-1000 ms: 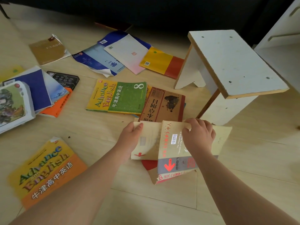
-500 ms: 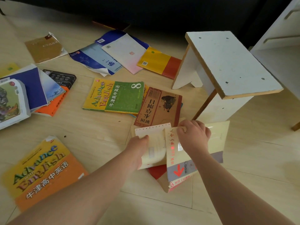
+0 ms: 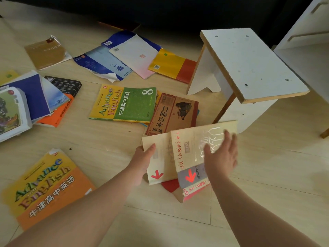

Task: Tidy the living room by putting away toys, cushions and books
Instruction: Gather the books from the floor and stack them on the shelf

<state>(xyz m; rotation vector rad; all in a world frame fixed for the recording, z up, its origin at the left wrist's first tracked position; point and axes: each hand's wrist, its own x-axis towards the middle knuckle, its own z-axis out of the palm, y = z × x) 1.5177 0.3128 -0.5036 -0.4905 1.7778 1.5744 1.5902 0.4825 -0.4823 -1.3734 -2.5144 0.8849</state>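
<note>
In the lower centre of the frame a cream paperback [image 3: 188, 148] is held half open just above the wooden floor [image 3: 106, 148], partly over a red book [image 3: 170, 185] and a pink-edged book [image 3: 195, 190] lying beneath it. Its left leaf [image 3: 163, 157] is pinched at the outer edge by the left hand [image 3: 142, 159], thumb on top and fingers hidden underneath. The right hand [image 3: 220, 155] is seen flat, fingers straight and slightly apart, over the right half of the cover. It is blurred, so contact with the paper cannot be told. Gathering of this book is judged to be the step in hand. If the paperback is lifted by the pinched leaf alone, its whole weight would be carried by 1 thin sheet, and a crease or tear at the spine could be caused. The 2 books underneath could be dragged or fanned out if the cover is swept sideways. The white stool [image 3: 249, 65] stands just beyond the book's upper right corner and could be struck on the way up. A brown book [image 3: 174, 113] just above and 2 "Advance English" textbooks, 1 green [image 3: 128, 104] at centre and 1 orange [image 3: 46, 189] at lower left, are left to be collected.
</note>
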